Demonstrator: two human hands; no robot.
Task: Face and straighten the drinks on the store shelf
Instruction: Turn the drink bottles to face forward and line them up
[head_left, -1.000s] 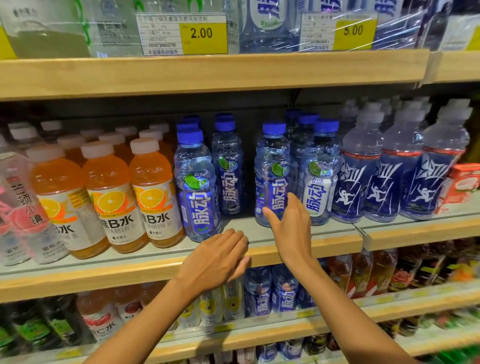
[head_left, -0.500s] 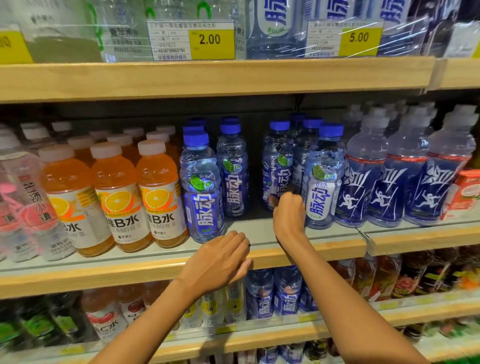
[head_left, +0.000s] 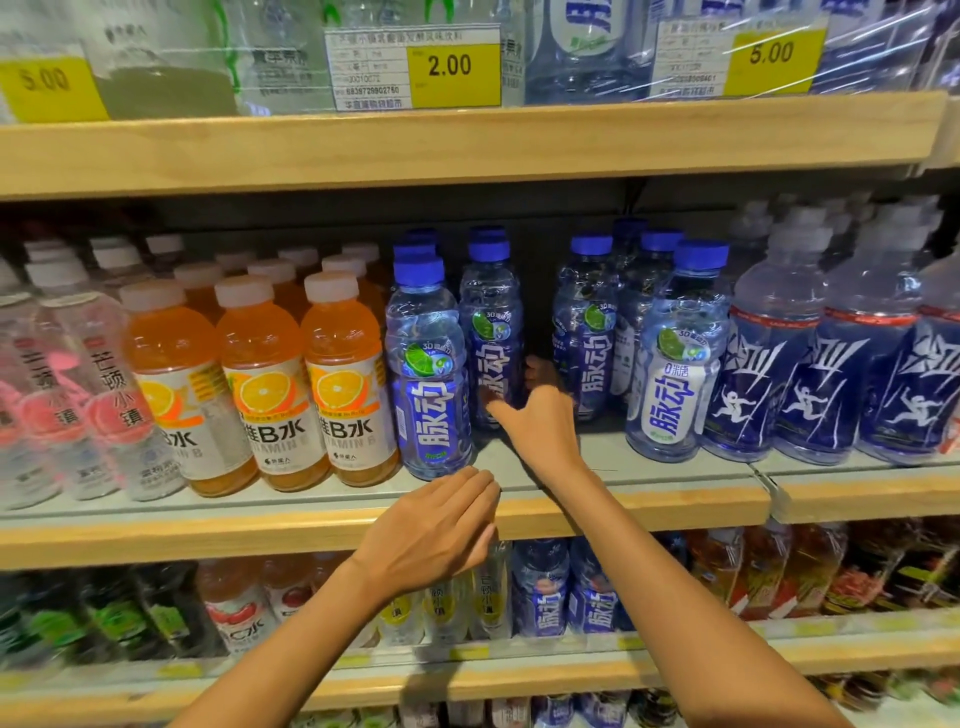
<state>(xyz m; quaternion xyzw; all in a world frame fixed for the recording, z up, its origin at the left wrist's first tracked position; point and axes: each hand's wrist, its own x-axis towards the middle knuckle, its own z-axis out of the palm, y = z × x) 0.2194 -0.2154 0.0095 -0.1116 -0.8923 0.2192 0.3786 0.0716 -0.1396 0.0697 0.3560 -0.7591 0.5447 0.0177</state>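
Item: held bottle (head_left: 491, 338), blue cap, blue label. It stands upright on the middle shelf (head_left: 649, 504), second column of its brand and behind the line of the front bottle (head_left: 428, 374) just to its left. The label reads roughly forward.

Handling: right grip (head_left: 540, 421) grasps it low on the label, with the thumb (head_left: 498, 410) on the front and the fingers round its right side.

Change: a second ago this grip lay open against the next bottle (head_left: 587, 338), across the gap to the right. Half a second ago it was curled at that bottle's base. It has since crossed left to the present item. The left grip (head_left: 434, 525) is unchanged, relaxed on the shelf lip and holding nothing.

Reading: the next bottle appears dealt with, and work has passed one column left. The held bottle probably needs drawing forward level with the front bottle, label kept outward.

Adjacent: orange bottles (head_left: 343, 384) to the left, fronted in a row, labels outward.
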